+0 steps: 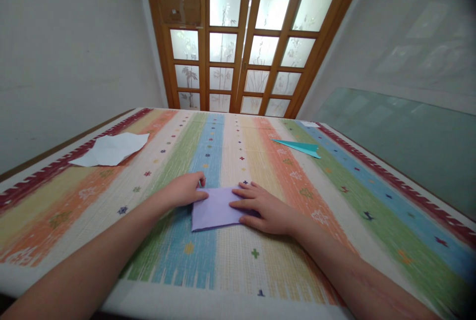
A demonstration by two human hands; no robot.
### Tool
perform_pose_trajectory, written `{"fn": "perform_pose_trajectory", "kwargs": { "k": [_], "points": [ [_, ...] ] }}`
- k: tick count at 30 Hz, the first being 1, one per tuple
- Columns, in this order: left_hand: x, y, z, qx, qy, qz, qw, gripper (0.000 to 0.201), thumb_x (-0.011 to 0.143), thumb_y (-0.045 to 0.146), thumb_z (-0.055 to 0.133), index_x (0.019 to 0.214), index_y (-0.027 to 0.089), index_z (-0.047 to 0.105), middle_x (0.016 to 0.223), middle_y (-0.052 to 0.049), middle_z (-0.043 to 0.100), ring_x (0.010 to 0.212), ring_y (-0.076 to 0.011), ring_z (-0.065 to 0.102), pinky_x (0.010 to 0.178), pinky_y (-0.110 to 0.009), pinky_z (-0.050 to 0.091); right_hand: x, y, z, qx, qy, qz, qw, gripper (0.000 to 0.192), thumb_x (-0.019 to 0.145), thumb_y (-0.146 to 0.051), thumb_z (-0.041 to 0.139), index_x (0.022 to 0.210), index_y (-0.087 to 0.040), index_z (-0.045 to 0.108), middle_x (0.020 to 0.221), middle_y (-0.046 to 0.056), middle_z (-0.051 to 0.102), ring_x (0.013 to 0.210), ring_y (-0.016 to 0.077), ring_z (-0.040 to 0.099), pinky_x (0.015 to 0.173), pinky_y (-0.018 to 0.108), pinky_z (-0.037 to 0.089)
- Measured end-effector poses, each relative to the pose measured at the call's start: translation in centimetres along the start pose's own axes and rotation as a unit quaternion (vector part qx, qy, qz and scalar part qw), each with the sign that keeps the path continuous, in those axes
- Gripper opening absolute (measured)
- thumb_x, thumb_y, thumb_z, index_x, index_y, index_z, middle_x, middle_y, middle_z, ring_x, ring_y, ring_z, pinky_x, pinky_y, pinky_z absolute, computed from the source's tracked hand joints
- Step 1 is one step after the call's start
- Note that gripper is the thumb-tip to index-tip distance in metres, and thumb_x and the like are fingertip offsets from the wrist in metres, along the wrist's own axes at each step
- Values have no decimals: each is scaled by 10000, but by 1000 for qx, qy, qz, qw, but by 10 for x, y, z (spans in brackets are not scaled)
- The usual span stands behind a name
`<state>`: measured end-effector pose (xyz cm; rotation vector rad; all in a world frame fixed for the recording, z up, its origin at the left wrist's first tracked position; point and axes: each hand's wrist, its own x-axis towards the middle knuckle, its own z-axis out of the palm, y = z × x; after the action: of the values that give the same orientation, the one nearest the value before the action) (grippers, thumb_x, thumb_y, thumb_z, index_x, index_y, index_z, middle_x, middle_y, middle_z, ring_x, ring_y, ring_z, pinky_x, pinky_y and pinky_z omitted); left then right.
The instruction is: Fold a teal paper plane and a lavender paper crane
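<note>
A folded sheet of purple paper (217, 209) lies on the striped tablecloth in front of me, with one fold along its near edge. My left hand (187, 188) is at its upper left corner. The thumb rests on top of the paper while the curled fingers sit at the far edge, partly hidden. Across the right end of the sheet, my right hand (266, 208) lies flat with its fingers spread, pressing on the paper and covering that end.
A creased white sheet of paper (111, 149) lies at the far left of the tablecloth (167, 260). To the far right is a folded turquoise paper plane (299, 147). Beyond the table stand wooden doors with glass panes (243, 37); walls flank both sides.
</note>
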<state>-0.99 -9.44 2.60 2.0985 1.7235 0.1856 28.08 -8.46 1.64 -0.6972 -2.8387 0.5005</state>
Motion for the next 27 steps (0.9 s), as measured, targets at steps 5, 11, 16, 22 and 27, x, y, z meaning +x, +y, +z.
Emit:
{"fn": "perform_pose_trajectory", "kwargs": {
  "k": [5, 11, 16, 22, 27],
  "points": [
    [10, -10, 4, -120, 17, 49, 991, 419, 791, 329, 630, 1185, 188, 607, 874, -34, 659, 785, -193, 613, 693, -274, 436, 1, 4, 4, -34, 28, 15, 999, 372, 936, -367, 571, 1301, -316, 616, 1457, 76, 512, 1386, 311, 400, 1141, 587, 257],
    [20, -15, 11, -301, 59, 106, 946, 380, 813, 365, 666, 1151, 196, 626, 880, -29, 628, 712, -142, 556, 613, -235, 413, 1, 19, 10, -38, 207, 110, 972, 555, 923, -339, 569, 1453, -257, 429, 1488, 124, 460, 1365, 297, 424, 1117, 536, 335],
    [24, -18, 15, -384, 43, 85, 918, 374, 842, 419, 640, 1125, 176, 609, 665, 32, 517, 556, -103, 458, 511, -204, 351, 0, 36, 9, 127, 252, 214, 935, 504, 911, -360, 581, 1390, -237, 488, 1029, 73, 699, 915, 226, 664, 832, 386, 518],
    [25, -20, 17, -340, 60, 30, 938, 335, 908, 416, 509, 1132, 192, 617, 582, 53, 447, 488, -123, 453, 492, -230, 394, 0, 44, 7, 202, 234, 237, 921, 376, 860, -304, 619, 1214, -181, 636, 832, 28, 655, 757, 183, 626, 696, 304, 484],
    [16, -9, 18, -7, 203, 97, 974, 257, 888, 262, 545, 1103, 198, 671, 1005, -98, 693, 966, -267, 622, 874, -418, 470, 1, 41, 12, 173, 230, 218, 932, 359, 865, -249, 605, 1221, -218, 641, 885, 26, 681, 790, 177, 632, 725, 304, 475]
  ]
}}
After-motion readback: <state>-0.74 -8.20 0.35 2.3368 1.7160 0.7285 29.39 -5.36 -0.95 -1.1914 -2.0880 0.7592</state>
